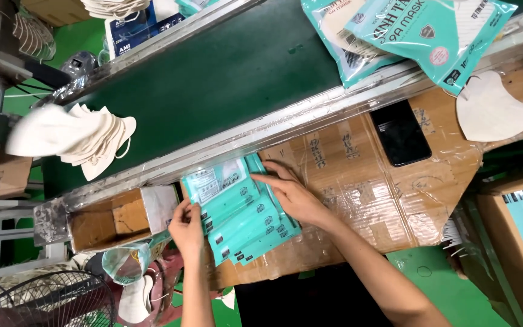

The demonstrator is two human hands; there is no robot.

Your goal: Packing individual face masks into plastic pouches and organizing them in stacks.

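A: Two hands work on one stack of teal mask packets [241, 213] in the head view. State the stack's position.

B: The stack lies fanned on the taped cardboard surface [358, 181], just beside the metal edge of the green conveyor belt [225, 79].

A: Left hand condition?

B: The left hand [186, 227] is at the stack's left edge, fingers curled against the packets and touching them. A closed grasp cannot be confirmed.

A: Right hand condition?

B: The right hand [292, 194] lies flat and open on the stack's right side, fingers extended, pressing on the packets and not closed around them.

A: Surrounding items?

B: A pile of white masks [86, 142] rests on the belt at left. Larger teal packets [419, 33] overlap the belt's upper right. A black phone [402, 133] lies on the cardboard, well apart from the hands. A single white mask [491, 109] lies at right. An open cardboard box [113, 221] sits just left of the left hand. A fan guard [43, 303] occupies the lower left corner.
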